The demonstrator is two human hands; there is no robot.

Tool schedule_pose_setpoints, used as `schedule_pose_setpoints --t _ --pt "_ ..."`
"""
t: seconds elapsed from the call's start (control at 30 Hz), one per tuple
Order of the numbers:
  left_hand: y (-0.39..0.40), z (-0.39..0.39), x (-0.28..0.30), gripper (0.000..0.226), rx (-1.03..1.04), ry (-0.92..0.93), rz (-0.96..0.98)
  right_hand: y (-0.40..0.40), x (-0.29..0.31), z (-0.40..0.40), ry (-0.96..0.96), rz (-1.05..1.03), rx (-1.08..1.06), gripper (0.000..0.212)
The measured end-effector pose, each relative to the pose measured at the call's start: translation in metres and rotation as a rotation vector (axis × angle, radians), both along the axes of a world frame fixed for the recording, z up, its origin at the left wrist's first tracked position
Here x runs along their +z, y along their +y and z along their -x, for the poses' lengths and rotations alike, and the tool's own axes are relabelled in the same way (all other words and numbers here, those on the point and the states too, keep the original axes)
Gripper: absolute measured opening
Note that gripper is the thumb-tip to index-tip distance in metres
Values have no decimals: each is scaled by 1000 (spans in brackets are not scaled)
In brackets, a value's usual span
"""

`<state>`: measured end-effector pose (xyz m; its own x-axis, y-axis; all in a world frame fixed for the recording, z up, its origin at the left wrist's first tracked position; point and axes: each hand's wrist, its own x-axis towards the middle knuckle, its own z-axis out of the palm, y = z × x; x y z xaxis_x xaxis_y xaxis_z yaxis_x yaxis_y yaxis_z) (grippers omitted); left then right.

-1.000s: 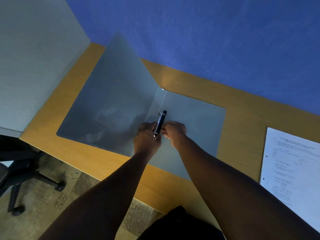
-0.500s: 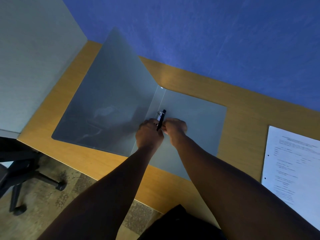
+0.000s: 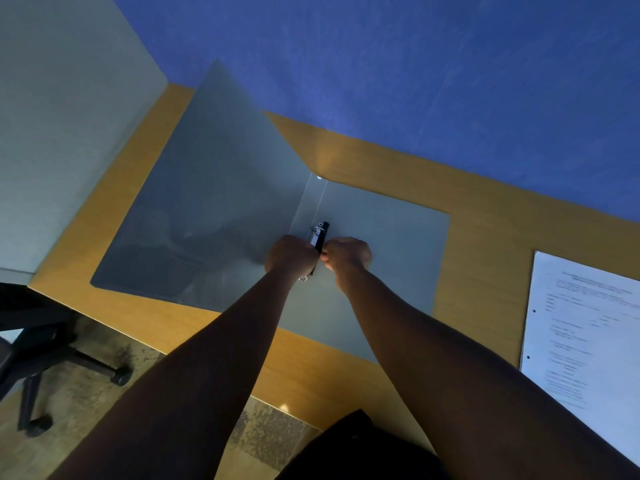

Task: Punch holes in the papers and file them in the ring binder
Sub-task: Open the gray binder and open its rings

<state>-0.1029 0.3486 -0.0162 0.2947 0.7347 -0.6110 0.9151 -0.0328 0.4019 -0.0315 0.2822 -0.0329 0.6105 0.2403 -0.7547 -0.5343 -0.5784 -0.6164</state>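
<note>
A grey ring binder (image 3: 221,216) lies open on the wooden desk (image 3: 485,216), its left cover tilted up off the surface, its right cover flat. Both hands meet at the spine on the ring mechanism (image 3: 319,233) — the left hand (image 3: 291,254) and the right hand (image 3: 346,254) each have fingers curled closed on it from either side. The punched papers (image 3: 585,327) lie well apart on the desk's right — holes along their left edge.

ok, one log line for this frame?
step: working ring clip | left hand: on clip | right hand: on clip | binder: open on desk | papers: punched, unfiled
</note>
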Motion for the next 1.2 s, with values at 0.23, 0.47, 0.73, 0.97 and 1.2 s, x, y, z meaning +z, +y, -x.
schedule_pose_setpoints --t 0.23,0.47,0.73,0.97,1.2 --pt "3 -3 2 25 -24 -19 43 -2 5 -6 127 -71 19 19" --pt "5 1 3 21 -71 -31 -16 -1 4 -6 149 -58 -24 18" --pt "13 3 11 22 -147 -25 32 -3 15 -6 250 -222 -135 13" --pt "25 2 11 23 -103 -79 81 -3 18 -6 223 -241 -91 11" --pt "34 6 10 28 -56 -73 52 5 20 0 248 -274 -22 12"
